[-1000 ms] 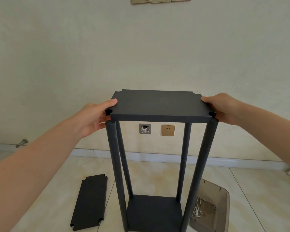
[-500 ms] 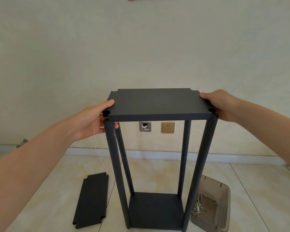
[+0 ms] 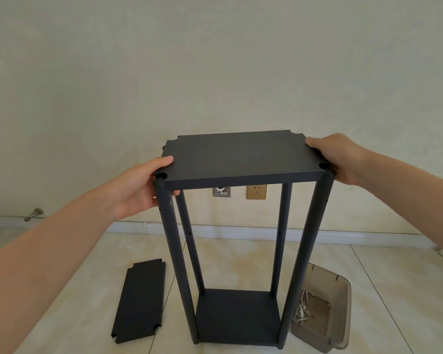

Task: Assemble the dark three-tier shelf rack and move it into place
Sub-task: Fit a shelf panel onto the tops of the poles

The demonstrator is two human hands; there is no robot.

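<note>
A dark rack stands upright on the tiled floor: four dark posts point(image 3: 173, 251) rise from a bottom shelf point(image 3: 237, 315), and a top shelf panel point(image 3: 241, 155) sits at their upper ends. My left hand point(image 3: 138, 190) grips the panel's left edge, thumb on top and fingers underneath. My right hand point(image 3: 343, 157) holds the right edge, fingers curled over it beside the near right post. A third dark shelf panel point(image 3: 140, 300) lies flat on the floor to the left of the rack.
A clear brownish plastic tray point(image 3: 340, 315) with several screws lies on the floor right of the rack. The wall behind carries a gold socket point(image 3: 256, 192) and an open outlet box point(image 3: 221, 191). A white baseboard runs along the wall; a metal doorstop point(image 3: 33, 214) is at far left.
The view has tilted slightly downward, so more of the bottom shelf and floor shows. The top panel has shifted a little between my hands; both hands keep their hold.
</note>
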